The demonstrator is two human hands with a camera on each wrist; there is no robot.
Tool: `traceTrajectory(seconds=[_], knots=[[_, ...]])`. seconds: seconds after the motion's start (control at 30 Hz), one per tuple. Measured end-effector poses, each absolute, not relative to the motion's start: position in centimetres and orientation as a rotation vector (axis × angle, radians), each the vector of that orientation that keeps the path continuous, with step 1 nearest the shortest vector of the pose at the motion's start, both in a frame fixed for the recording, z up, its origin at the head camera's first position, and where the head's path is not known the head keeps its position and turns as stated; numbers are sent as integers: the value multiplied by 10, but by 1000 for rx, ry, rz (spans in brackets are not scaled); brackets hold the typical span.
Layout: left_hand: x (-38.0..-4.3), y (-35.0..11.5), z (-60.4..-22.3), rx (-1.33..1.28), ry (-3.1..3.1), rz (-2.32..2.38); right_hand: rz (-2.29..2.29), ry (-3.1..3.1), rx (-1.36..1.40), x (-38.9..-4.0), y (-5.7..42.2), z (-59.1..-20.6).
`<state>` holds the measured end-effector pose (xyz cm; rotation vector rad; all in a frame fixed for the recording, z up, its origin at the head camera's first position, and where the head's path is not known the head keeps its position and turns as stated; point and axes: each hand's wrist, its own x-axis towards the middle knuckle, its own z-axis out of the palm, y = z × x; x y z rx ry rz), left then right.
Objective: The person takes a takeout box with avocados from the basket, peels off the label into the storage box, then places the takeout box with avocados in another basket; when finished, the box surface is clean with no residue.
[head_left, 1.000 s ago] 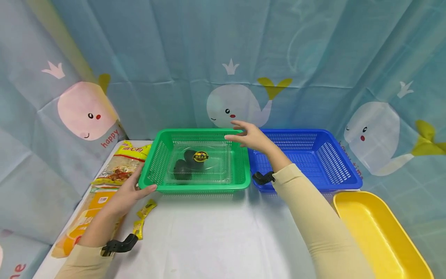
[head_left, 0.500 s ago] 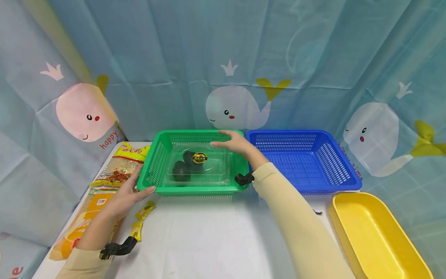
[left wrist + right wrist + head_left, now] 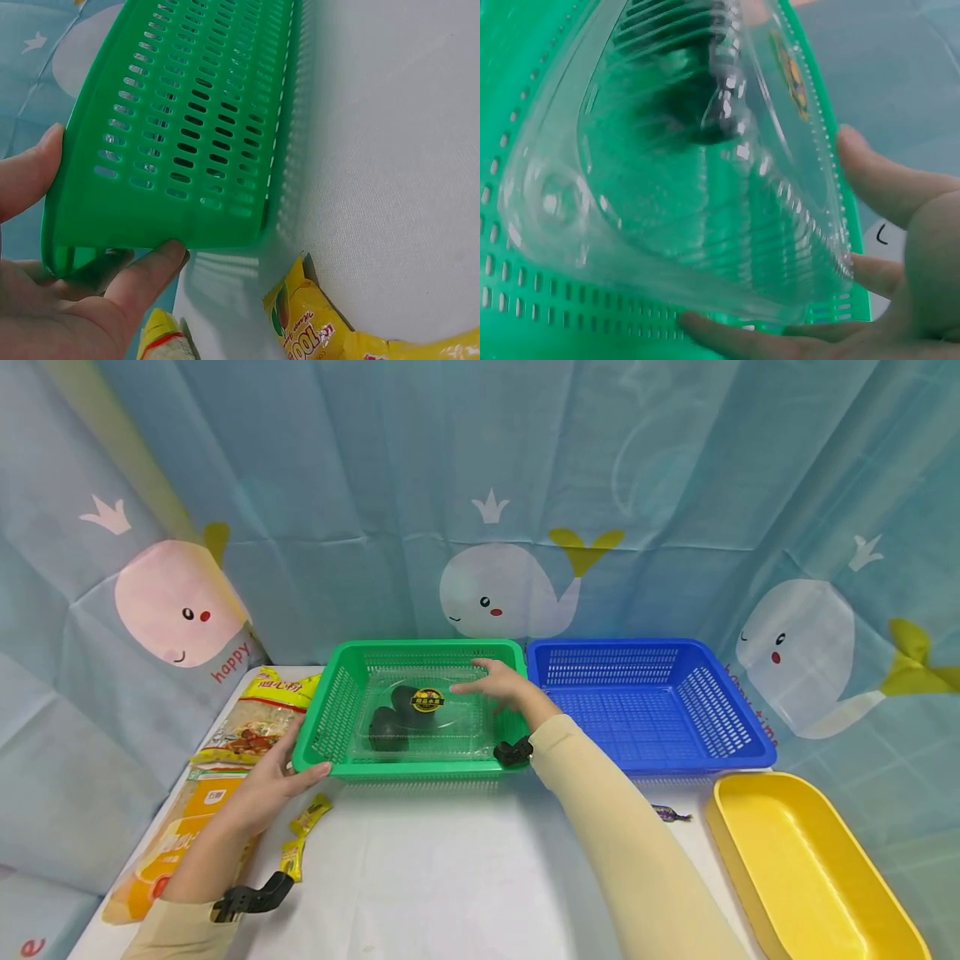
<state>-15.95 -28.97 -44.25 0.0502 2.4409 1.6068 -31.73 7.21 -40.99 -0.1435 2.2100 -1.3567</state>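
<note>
My left hand (image 3: 268, 789) grips the left front corner of a green plastic basket (image 3: 420, 769), thumb on the front rim and fingers underneath and outside. Inside the basket lies a clear plastic fruit box (image 3: 468, 731) with a black and gold sticker (image 3: 427, 700) on its lid. Two dark, rounded things (image 3: 387, 725) show through it; their kind is unclear. Over the box's right end is my right hand (image 3: 506, 687), fingers spread. In the right wrist view its thumb and fingers (image 3: 742, 339) stand around that end of the box; contact is hard to tell.
A blue basket (image 3: 637, 765) stands right of the green one, with a yellow tray (image 3: 810, 860) in front. A purple-wrapped sweet (image 3: 669, 813) lies between them. At left are two food packets (image 3: 258, 718) and small yellow sachets (image 3: 309, 814). A whale-print curtain hangs behind.
My right hand has moved left and down from between the two baskets to the right end of the clear box. My left hand keeps its grip on the green basket.
</note>
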Motion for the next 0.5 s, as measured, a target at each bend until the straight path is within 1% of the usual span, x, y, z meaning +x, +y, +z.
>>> traceTrajectory(seconds=[0.3,0.5], knots=[[-159,-291,-442,49,2426,1623,-1356,2198,-152,-316,67,-408],[-160,-292,-444,40,2439,1610,-1462,2146,-58,-318,68,-401]])
